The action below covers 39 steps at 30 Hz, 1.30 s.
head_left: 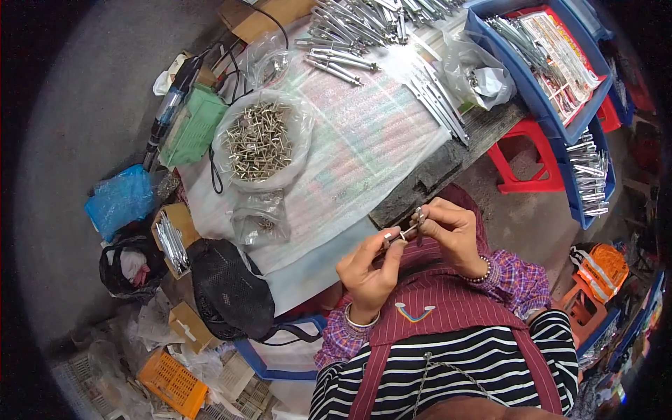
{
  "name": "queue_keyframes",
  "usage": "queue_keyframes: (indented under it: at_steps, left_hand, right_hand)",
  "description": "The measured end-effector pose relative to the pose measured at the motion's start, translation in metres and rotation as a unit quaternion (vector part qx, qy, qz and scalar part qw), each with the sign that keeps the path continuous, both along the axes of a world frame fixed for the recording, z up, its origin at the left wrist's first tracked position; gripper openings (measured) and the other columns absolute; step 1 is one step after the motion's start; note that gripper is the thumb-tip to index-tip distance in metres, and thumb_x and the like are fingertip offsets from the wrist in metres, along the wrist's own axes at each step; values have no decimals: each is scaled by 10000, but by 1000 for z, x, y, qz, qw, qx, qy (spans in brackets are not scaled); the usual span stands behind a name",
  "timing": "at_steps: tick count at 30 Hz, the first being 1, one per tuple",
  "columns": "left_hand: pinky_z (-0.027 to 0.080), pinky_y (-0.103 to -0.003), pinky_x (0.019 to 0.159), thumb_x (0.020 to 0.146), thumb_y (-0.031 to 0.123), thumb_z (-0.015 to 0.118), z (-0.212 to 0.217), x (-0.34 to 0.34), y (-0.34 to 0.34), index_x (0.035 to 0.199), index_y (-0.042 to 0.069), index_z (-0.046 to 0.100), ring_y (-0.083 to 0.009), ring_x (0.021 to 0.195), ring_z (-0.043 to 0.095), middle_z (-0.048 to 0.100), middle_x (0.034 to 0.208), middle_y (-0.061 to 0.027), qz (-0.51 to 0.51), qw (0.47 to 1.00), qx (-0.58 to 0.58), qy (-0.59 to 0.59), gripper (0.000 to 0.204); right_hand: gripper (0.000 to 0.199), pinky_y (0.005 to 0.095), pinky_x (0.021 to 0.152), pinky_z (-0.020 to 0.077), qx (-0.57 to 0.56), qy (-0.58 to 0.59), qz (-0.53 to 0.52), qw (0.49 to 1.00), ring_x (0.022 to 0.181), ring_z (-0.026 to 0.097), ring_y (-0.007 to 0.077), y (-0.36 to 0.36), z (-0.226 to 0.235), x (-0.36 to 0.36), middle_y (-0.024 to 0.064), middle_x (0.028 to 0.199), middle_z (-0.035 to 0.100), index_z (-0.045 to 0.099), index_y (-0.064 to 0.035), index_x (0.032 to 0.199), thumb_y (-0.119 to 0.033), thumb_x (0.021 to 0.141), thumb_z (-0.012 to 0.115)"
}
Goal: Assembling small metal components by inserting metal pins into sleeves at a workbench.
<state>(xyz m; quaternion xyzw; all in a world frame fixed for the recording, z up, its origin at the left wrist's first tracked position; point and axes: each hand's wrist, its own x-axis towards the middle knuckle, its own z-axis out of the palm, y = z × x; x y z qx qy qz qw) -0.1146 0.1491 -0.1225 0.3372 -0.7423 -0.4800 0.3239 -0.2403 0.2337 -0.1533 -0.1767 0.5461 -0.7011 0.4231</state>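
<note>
Over my lap, near the table's edge, my left hand (369,271) and my right hand (453,236) meet at a slim metal part (409,232). Thumb and fingers of each hand pinch it, left hand at its lower end and right hand at its upper end. Its exact kind is too small to make out, and my fingertips hide some of it. Left of my hands, a clear plastic bag (299,150) stands rolled open on the table, full of small metal pins (259,142) with heads. A smaller clear bag (260,222) lies just below it.
Several long metal bars (434,101) lie at the table's right edge, with heaped silver rods (350,28) farther back. Blue trays (483,35) hold more metal parts at the right. A red stool (525,157) stands below. Left are a black mesh bag (231,287) and an orange basket (171,383).
</note>
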Motion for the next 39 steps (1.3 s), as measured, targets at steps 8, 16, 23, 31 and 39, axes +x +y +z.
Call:
queue_keyframes:
  at_steps: [8,16,23,31,39]
  left_hand:
    - [516,-234,629,766,-86,596,-7,-4,1,902,-77,610,-154,679,636,644,756,-119,25,958,263,114,136]
    - [523,-246,619,767,-76,600,-13,-2,-2,913,-79,599,-164,669,636,642,760,-130,8,952,286,105,146]
    - [527,-265,599,770,-66,601,-11,-3,1,917,-82,593,-174,643,630,637,753,-135,-1,990,129,59,148]
    - [520,-256,586,779,-52,585,-5,-6,2,906,-82,592,-166,632,623,633,749,-132,11,970,228,83,131]
    - [525,-263,581,788,1,595,-2,-5,-6,906,-77,579,-175,612,621,629,746,-137,14,900,423,103,143]
  right_hand:
    - [140,205,527,418,5,78,2,997,620,537,85,0,3,-1,47,741,567,646,47,919,5,789,613]
    - [135,198,500,418,2,127,6,992,579,537,84,0,4,-5,42,703,555,650,44,906,20,782,603]
    - [137,206,491,411,1,111,7,994,568,525,86,0,2,-4,39,700,557,653,36,905,21,778,604]
    - [143,212,503,415,7,110,26,994,568,536,96,-3,7,-7,55,661,550,643,46,887,28,747,623]
    - [121,218,505,415,-18,283,11,959,576,538,89,0,10,-11,50,663,557,641,53,870,22,756,616]
